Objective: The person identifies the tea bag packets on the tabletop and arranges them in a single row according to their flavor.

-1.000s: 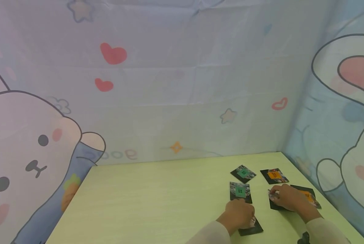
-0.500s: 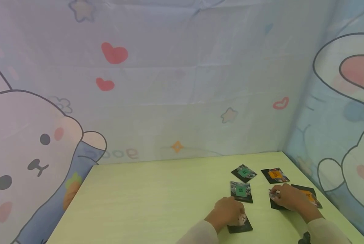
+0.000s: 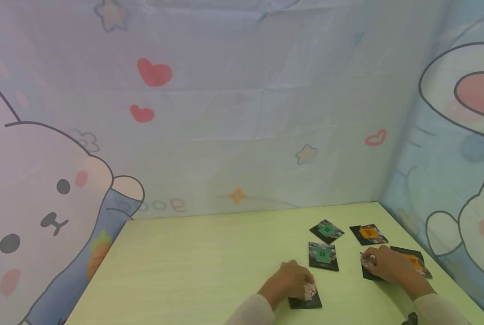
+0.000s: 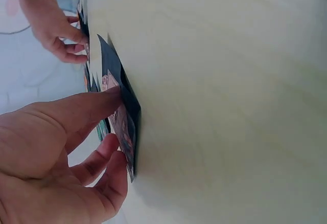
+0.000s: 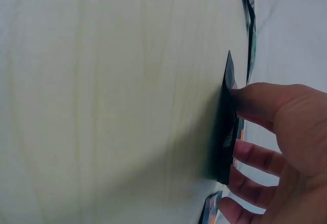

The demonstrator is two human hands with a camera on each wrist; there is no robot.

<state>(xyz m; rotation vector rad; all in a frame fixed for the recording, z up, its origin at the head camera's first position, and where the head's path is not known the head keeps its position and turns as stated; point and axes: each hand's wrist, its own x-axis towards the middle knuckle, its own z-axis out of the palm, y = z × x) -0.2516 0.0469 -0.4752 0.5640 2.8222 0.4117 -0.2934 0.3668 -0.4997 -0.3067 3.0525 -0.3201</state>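
Note:
My left hand [image 3: 291, 280] grips a flat black packet with a pale pink printed front [image 3: 308, 291] near the table's front. In the left wrist view, thumb and fingertips hold this packet [image 4: 122, 121] by its edges, close to the tabletop. My right hand [image 3: 388, 264] holds another black packet [image 3: 369, 273] further right, its front largely covered by the fingers. In the right wrist view, the thumb lies at one end of that packet [image 5: 227, 142] and the fingers at the other, with a shadow beneath it.
Two green-labelled packets [image 3: 323, 256] lie behind and between the hands. An orange-labelled packet [image 3: 369, 234] lies at the back right; another orange-labelled packet [image 3: 418, 262] is partly behind the right hand. A printed cloth [image 3: 233, 113] hangs along the pale table [image 3: 177, 271].
My left hand has slid left with its packet, away from the green-labelled packet. The right hand stays in about the same place with its packet.

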